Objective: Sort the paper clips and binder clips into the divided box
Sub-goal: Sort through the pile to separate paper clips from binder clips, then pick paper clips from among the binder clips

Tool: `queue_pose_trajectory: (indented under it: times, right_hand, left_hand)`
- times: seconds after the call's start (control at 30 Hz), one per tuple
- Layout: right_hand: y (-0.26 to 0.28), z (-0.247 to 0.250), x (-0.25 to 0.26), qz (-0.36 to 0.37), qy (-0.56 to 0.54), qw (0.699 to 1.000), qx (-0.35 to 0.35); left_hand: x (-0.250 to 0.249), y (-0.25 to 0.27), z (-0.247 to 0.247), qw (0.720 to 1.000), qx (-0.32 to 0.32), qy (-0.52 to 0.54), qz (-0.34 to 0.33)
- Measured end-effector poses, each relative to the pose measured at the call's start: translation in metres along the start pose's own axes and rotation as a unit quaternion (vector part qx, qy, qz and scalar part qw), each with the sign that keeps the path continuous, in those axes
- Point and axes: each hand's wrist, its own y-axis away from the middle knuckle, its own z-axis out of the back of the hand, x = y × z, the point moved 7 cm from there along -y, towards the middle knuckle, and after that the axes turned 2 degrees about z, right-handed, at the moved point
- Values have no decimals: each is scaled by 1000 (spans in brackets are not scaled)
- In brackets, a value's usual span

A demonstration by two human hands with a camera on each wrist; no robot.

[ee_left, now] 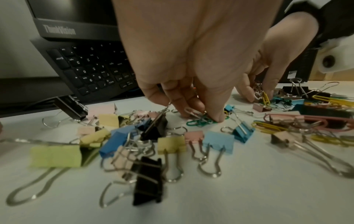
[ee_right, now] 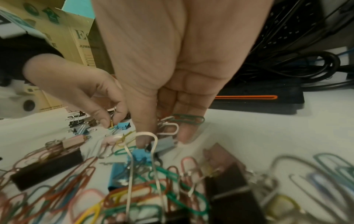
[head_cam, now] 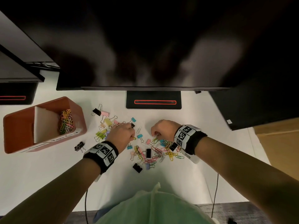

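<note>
Blurred binder clips (ee_left: 170, 145) and paper clips (ee_right: 134, 195) crowd the foreground of both wrist views, scattered over the white tabletop (head_cam: 210, 126). Both hands work low in that heap: the left hand (head_cam: 123, 133) pinches a small bunch of green and yellow paper clips (ee_left: 201, 121) against the tabletop, and the right hand (head_cam: 161, 130) has its fingers curled round several more, green and white among them (ee_right: 184, 119). The divided box (head_cam: 16, 126) sits well off to the left, beyond the left hand, so that hand looks the nearer for a drop. Its long side runs roughly left to right, slightly skewed, with a white divider (head_cam: 45, 122) across it. Coloured paper clips already lie in the right compartment (head_cam: 66, 122), the one nearer the hands; the left compartment appears to hold nothing yet.
</note>
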Motion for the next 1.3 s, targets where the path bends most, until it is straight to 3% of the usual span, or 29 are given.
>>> queue_pose_trajectory:
  times: [0.17, 0.4, 0.8, 0.97, 1.17, 1.3]
  right_hand:
    - [-5, -8, 1, -18, 18, 999, 31]
    - [2, -3, -2, -13, -21, 1000, -15]
    - [5, -11, -5, -62, -32, 997, -17]
    - [8, 3, -1, -67, -56, 995, -50]
    - [10, 35, 21, -74, -72, 985, -137]
    - [-4, 60, 66, -37, -61, 981, -179]
  left_hand:
    - [-1, 1, -2, 1000, -4, 24, -9]
    - [-2, 1, -1, 999, -17, 34, -18]
    - [1, 1, 0, 999, -4, 48, 2]
    - [2, 1, 3, 991, -13, 133, -1]
    - [25, 27, 47, 963, -96, 252, 18]
    - [60, 66, 89, 944, -145, 295, 23]
